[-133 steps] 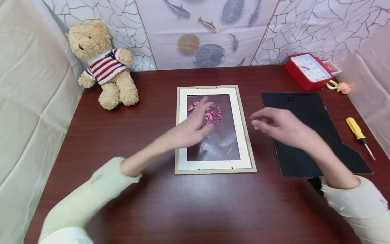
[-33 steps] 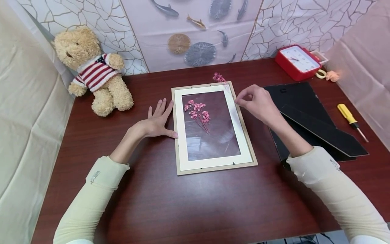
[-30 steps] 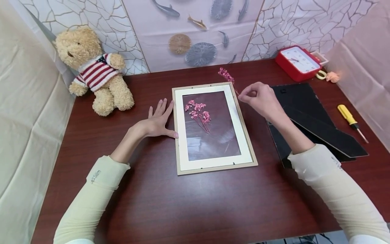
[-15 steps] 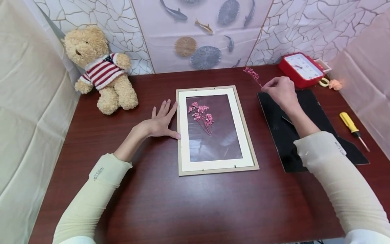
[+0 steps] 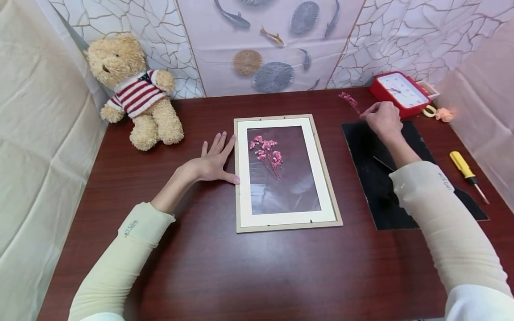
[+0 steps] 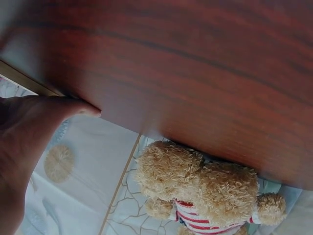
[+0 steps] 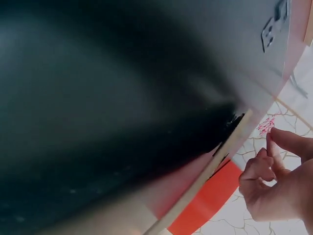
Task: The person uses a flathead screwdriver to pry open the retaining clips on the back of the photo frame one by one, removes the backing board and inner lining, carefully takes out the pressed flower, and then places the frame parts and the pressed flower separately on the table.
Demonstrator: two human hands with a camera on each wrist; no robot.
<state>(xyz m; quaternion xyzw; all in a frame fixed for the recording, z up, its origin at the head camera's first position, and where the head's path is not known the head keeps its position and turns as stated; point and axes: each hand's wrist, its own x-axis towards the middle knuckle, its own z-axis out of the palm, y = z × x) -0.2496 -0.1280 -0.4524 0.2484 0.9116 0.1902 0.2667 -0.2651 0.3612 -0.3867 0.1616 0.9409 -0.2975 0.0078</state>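
My left hand (image 5: 213,166) lies on the table with fingers spread, thumb and index fingertips at the left edge of the picture frame (image 5: 289,224). The frame has light wood edges and a cream mat. Inside its dark opening rests a sprig of pink dried flowers (image 5: 270,151). Above the far end of the black backing board (image 5: 363,167), my right hand (image 5: 383,119) pinches a second pink dried flower sprig (image 5: 348,99) by its stem, blossoms pointing to the back left. In the right wrist view, thumb and index finger meet below the blossoms (image 7: 266,125).
A red alarm clock (image 5: 401,92) stands just behind my right hand. To its right are a cream ring (image 5: 429,111) and a peach puff (image 5: 444,115). A yellow-handled screwdriver (image 5: 462,165) lies at the right edge. At the back left sits a teddy bear (image 5: 136,91).
The right hand has carried the pinched sprig from the frame's upper right side rightward to above the backing board. Earlier both hands hovered near the frame; the left hand now rests at its left edge.
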